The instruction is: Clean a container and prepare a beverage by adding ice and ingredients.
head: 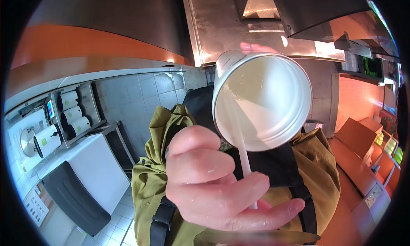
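Observation:
My left hand [217,182] is close to the camera, its fingers curled around a slim white stick or handle [245,162]. That stick slants up into a large white cylindrical container [278,117], whose round open mouth faces the camera. Pale, see-through content, perhaps liquid, shows inside; its level cannot be told. Behind the container's upper rim, only a few fingers of my right hand [258,48] show, resting against its outer side; the rest is hidden. Olive sleeves and a dark apron with black straps lie below and beside the container.
A stainless steel surface [221,28] lies beyond the container. On the left are several white canisters [80,125] with black ends, a metal rack, and a white cabinet [96,169] beside a dark curved panel [75,198]. Brown boxes [355,137] stand on the right.

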Demonstrator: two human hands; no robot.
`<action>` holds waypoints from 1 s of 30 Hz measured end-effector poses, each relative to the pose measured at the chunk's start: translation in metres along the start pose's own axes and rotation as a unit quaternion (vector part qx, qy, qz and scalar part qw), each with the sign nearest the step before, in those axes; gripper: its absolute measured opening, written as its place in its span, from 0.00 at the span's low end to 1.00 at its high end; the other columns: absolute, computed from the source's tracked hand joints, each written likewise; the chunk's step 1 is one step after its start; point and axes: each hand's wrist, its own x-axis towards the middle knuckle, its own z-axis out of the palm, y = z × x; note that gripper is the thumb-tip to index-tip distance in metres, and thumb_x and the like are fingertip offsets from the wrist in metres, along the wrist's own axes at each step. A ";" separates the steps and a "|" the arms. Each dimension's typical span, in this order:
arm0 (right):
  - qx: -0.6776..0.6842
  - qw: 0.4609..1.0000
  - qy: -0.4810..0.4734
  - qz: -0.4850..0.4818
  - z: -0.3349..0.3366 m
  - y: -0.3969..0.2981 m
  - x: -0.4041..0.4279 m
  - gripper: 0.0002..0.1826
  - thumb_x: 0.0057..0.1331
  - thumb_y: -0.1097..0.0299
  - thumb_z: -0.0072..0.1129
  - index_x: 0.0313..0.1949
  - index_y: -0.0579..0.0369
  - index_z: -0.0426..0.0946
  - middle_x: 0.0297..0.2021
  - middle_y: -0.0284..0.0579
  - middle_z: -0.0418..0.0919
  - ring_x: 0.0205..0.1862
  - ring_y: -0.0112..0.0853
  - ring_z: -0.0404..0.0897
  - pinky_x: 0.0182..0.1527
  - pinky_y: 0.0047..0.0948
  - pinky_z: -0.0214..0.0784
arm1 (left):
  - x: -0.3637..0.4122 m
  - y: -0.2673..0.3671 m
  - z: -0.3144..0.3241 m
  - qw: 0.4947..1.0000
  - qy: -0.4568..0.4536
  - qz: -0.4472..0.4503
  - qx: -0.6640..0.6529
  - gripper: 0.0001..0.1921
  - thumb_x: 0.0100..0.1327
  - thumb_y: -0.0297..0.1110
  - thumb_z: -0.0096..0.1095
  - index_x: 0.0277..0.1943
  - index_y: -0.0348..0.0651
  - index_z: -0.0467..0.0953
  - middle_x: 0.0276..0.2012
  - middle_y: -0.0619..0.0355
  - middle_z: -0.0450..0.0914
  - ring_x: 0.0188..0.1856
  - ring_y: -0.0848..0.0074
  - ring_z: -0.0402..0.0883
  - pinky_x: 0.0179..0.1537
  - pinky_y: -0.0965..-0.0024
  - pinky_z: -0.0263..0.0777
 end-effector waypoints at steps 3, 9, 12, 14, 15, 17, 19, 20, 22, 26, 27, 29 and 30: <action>-0.018 1.000 -0.006 -0.003 -0.007 -0.015 0.009 0.23 0.47 0.68 0.64 0.42 0.69 0.75 0.40 0.52 0.79 0.37 0.40 0.81 0.41 0.30 0.73 | 0.023 -0.028 -0.008 0.982 -0.026 0.186 -0.030 0.11 0.63 0.49 0.54 0.37 0.61 0.82 0.28 0.70 0.68 0.29 0.77 0.55 0.26 0.75 0.48; 0.092 0.943 0.034 0.319 0.002 -0.054 0.018 0.20 0.50 0.70 0.61 0.41 0.68 0.76 0.39 0.51 0.80 0.37 0.39 0.81 0.40 0.28 0.73 | 0.031 -0.038 -0.009 0.963 -0.019 0.267 -0.031 0.11 0.62 0.50 0.55 0.35 0.61 0.82 0.27 0.70 0.68 0.28 0.78 0.54 0.25 0.75 0.47; 0.078 0.947 0.028 0.311 0.003 -0.047 0.017 0.20 0.49 0.70 0.62 0.42 0.68 0.75 0.39 0.51 0.80 0.37 0.39 0.81 0.40 0.28 0.73 | 0.033 -0.038 -0.011 0.969 -0.020 0.246 -0.019 0.11 0.61 0.50 0.55 0.35 0.60 0.83 0.27 0.69 0.68 0.27 0.78 0.55 0.24 0.75 0.47; 0.087 0.957 0.003 0.276 0.004 -0.040 0.016 0.22 0.48 0.69 0.63 0.43 0.68 0.75 0.39 0.51 0.80 0.37 0.38 0.81 0.40 0.29 0.73 | 0.034 -0.038 -0.016 0.966 -0.056 0.252 -0.009 0.11 0.62 0.49 0.54 0.35 0.58 0.83 0.27 0.69 0.68 0.28 0.77 0.55 0.24 0.75 0.47; 0.078 0.961 -0.008 0.264 0.007 -0.035 0.017 0.23 0.48 0.68 0.64 0.43 0.68 0.75 0.39 0.51 0.80 0.37 0.38 0.81 0.40 0.29 0.73 | 0.030 -0.038 -0.016 0.966 -0.048 0.253 -0.018 0.11 0.62 0.49 0.54 0.35 0.58 0.83 0.27 0.69 0.68 0.28 0.77 0.55 0.24 0.75 0.47; 0.071 0.965 -0.019 0.251 0.005 -0.027 0.014 0.24 0.47 0.68 0.65 0.43 0.68 0.74 0.39 0.51 0.80 0.37 0.38 0.81 0.40 0.29 0.73 | 0.022 -0.024 -0.008 0.998 0.066 0.003 -0.020 0.16 0.27 0.42 0.69 0.27 0.57 0.85 0.23 0.73 0.69 0.24 0.80 0.57 0.22 0.75 0.46; 0.133 0.941 0.001 0.311 -0.006 -0.023 0.009 0.28 0.44 0.66 0.67 0.44 0.69 0.74 0.39 0.52 0.80 0.38 0.37 0.82 0.41 0.29 0.73 | 0.023 -0.019 -0.004 1.000 0.023 -0.008 -0.012 0.10 0.40 0.47 0.66 0.29 0.62 0.83 0.27 0.73 0.70 0.28 0.78 0.58 0.26 0.73 0.47; 0.133 0.942 0.000 0.308 -0.008 -0.027 0.014 0.28 0.44 0.66 0.67 0.44 0.69 0.74 0.39 0.52 0.80 0.38 0.37 0.82 0.41 0.29 0.73 | 0.023 -0.017 -0.009 1.000 -0.016 -0.020 -0.011 0.06 0.54 0.52 0.63 0.31 0.66 0.81 0.30 0.74 0.72 0.32 0.76 0.58 0.30 0.70 0.47; 0.071 0.981 -0.038 0.177 -0.017 -0.029 0.020 0.30 0.42 0.63 0.70 0.44 0.67 0.74 0.39 0.52 0.80 0.38 0.36 0.82 0.41 0.30 0.73 | 0.026 -0.025 -0.001 1.000 -0.028 0.004 -0.001 0.06 0.52 0.46 0.65 0.33 0.62 0.81 0.32 0.73 0.73 0.32 0.76 0.61 0.30 0.71 0.49; 0.041 0.955 -0.079 0.283 0.026 0.025 -0.019 0.32 0.39 0.59 0.72 0.44 0.61 0.75 0.38 0.49 0.80 0.37 0.34 0.81 0.41 0.30 0.73 | 0.005 -0.092 -0.001 0.988 -0.081 -0.049 0.126 0.18 0.45 0.33 0.70 0.43 0.45 0.80 0.38 0.62 0.76 0.34 0.71 0.68 0.35 0.71 0.59; -0.019 0.938 -0.053 0.343 0.026 0.034 -0.024 0.32 0.38 0.57 0.73 0.43 0.57 0.76 0.37 0.47 0.81 0.37 0.33 0.81 0.40 0.30 0.72 | 0.004 -0.104 0.015 0.988 -0.060 -0.052 0.130 0.23 0.45 0.34 0.70 0.48 0.40 0.78 0.41 0.58 0.75 0.36 0.69 0.69 0.37 0.70 0.62; -0.020 0.923 -0.006 0.385 0.044 0.053 -0.027 0.32 0.38 0.55 0.74 0.43 0.54 0.77 0.36 0.43 0.82 0.39 0.31 0.81 0.39 0.31 0.73 | 0.006 -0.107 0.022 0.982 -0.021 -0.131 0.131 0.32 0.47 0.37 0.70 0.56 0.36 0.70 0.49 0.51 0.70 0.44 0.63 0.69 0.43 0.66 0.65; -0.025 0.921 0.012 0.388 0.063 0.086 -0.055 0.31 0.39 0.58 0.74 0.43 0.56 0.76 0.37 0.42 0.81 0.40 0.30 0.80 0.41 0.30 0.72 | -0.011 -0.119 0.023 0.980 -0.001 -0.145 0.139 0.34 0.48 0.38 0.70 0.58 0.36 0.66 0.52 0.49 0.67 0.47 0.60 0.68 0.46 0.63 0.65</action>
